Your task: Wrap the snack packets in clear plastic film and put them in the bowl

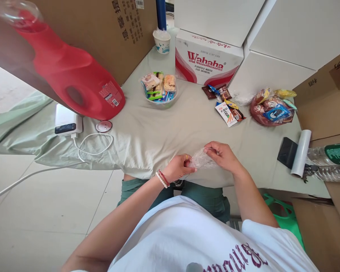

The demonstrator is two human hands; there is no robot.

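Clear, crumpled plastic film (202, 159) stretches between my two hands above the front edge of the cloth-covered table. My left hand (180, 167), with beads at the wrist, pinches its left end. The upper right part of the film is between the thumb and fingers of my right hand (221, 155). Beyond them, a clear bowl (161, 102) holds several wrapped snacks. Loose snack packets (226, 114) lie to the right of the bowl. Farther right is a reddish bowl (257, 115) heaped with packaged snacks.
A big red jug (85, 75), a white power bank (68, 120) with a cable and a round tin (104, 126) are at left. A paper cup (162, 41) and Wahaha box (208, 60) stand at back. A white roll (301, 153) and bottles (328, 173) lie right.
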